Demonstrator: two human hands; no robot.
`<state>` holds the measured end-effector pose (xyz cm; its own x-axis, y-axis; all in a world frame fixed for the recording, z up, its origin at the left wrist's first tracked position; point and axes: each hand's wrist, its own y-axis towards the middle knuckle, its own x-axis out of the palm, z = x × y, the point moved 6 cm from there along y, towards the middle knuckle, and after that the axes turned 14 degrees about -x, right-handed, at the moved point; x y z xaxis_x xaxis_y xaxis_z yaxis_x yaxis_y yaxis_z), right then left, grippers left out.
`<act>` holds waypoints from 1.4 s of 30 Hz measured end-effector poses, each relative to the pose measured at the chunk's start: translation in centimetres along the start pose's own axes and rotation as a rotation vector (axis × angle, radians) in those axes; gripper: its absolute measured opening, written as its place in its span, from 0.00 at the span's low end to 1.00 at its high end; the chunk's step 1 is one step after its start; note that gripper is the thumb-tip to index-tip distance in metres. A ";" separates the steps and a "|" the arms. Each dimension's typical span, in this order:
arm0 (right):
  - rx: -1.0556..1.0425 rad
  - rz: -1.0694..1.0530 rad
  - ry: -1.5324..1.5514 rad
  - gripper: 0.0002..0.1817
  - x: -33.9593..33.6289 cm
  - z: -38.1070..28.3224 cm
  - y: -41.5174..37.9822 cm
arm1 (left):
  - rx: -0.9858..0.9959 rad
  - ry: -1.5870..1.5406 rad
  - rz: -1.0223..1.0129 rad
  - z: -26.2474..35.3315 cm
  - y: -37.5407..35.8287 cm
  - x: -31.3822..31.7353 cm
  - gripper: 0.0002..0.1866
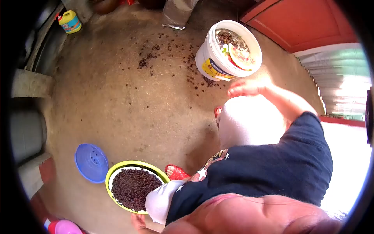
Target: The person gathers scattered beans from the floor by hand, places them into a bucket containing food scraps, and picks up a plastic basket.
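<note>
My left hand is at the near edge of a yellow-green basin, its partly visible fingers extended close to the rim. The basin rests on the floor beside my left knee. Inside it, a white liner or bowl holds a heap of small dark brown, seed-like grains. My right hand hangs over my right knee with fingers stretched out, just below a white bucket. Similar grains lie in the bucket with a round, pinkish patterned piece.
Loose grains are scattered over the concrete floor left of the bucket. A blue perforated basin stands beside the yellow-green one. A yellow jug is far left, a pink container lower left. A red panel borders the upper right.
</note>
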<state>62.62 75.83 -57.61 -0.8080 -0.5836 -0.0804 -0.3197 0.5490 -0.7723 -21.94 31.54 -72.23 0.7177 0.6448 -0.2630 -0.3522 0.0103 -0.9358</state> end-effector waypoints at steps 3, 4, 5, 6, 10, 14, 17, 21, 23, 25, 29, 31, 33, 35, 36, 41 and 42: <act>-0.094 0.293 0.514 0.19 1.6 2.6 -0.3 | 0.050 0.172 0.473 4.5 1.7 -5.5 0.13; -0.062 0.303 0.672 0.19 1.6 4.7 2.1 | 0.235 0.148 0.458 8.0 -0.7 -4.0 0.12; -0.024 0.311 0.834 0.18 1.9 7.7 5.4 | 0.418 0.130 0.432 12.5 -7.4 2.1 0.11; -0.136 0.202 1.057 0.18 1.9 8.4 8.3 | 0.495 0.207 0.359 15.4 -9.1 3.9 0.10; -0.211 0.335 1.428 0.18 -0.5 8.7 12.3 | 0.574 0.270 0.208 24.8 -14.2 14.8 0.08; -0.191 0.436 1.569 0.15 -1.2 7.0 11.4 | 0.599 0.358 0.134 24.6 -17.9 28.3 0.12; -0.234 0.465 1.550 0.14 -2.5 8.4 11.4 | 0.546 0.435 -0.121 22.6 -17.1 35.4 0.10; -0.271 0.589 1.604 0.15 -6.3 9.6 11.8 | 0.492 0.432 -0.177 20.5 -15.4 38.1 0.09; -0.301 0.686 1.581 0.16 -8.8 10.2 11.4 | 0.477 0.458 -0.164 20.0 -14.5 38.2 0.08; -0.301 0.679 1.563 0.18 -11.1 10.7 11.1 | 0.399 0.420 -0.095 19.2 -13.0 36.2 0.08; -0.283 0.721 1.408 0.17 -15.0 12.4 11.0 | 0.302 0.375 0.032 17.5 -10.8 33.0 0.09; -0.325 0.700 1.363 0.15 -16.5 13.5 11.1 | 0.281 0.392 0.020 16.9 -10.4 32.2 0.09; -0.294 0.751 1.114 0.10 -16.9 13.5 10.1 | 0.274 0.359 0.004 16.6 -10.5 32.2 0.08; -0.324 0.611 0.775 0.11 -16.0 13.4 8.7 | 0.282 0.398 0.008 16.6 -10.3 32.2 0.08; -0.318 0.622 0.780 0.11 -15.3 13.9 7.8 | 0.324 0.392 0.032 16.7 -11.1 32.5 0.09; 0.135 0.576 0.229 0.13 -12.6 23.0 6.4 | 0.494 0.464 0.022 18.9 -13.9 34.6 0.08; 0.135 0.548 0.206 0.14 -11.3 23.3 6.7 | 0.493 0.475 0.029 19.2 -14.9 35.6 0.08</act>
<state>81.14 72.13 -76.60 -0.9207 -0.1017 -0.3768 0.2260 0.6483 -0.7270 -2.64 69.00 -63.12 0.8497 0.2461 -0.4663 -0.5271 0.4176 -0.7402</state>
